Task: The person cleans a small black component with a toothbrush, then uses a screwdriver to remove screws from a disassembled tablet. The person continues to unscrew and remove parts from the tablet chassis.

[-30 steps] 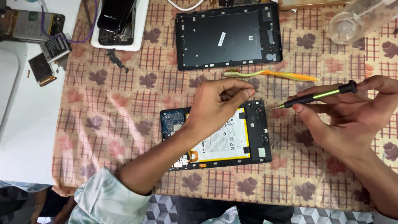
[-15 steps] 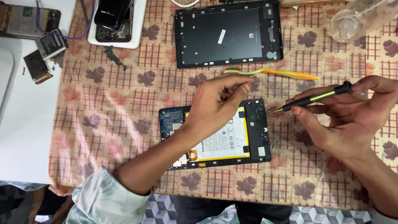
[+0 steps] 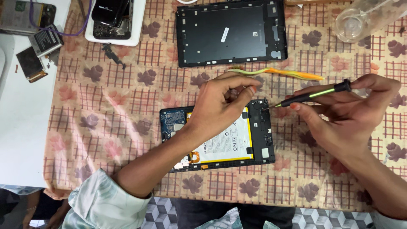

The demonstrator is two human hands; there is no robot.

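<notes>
Two bare hands, sleeves pushed up, seen from my head camera.

My left hand (image 3: 220, 104) and forearm are bare up to a pale, mint-tinted sleeve (image 3: 101, 203) with a soft mottled print, bunched in folds near the elbow. My right hand (image 3: 347, 114) and forearm are bare too; only a sliver of the same pale cloth shows at the bottom right corner. I see no rings, watch or gloves on either hand. The nails are short, and one on the right hand looks reddish.
</notes>
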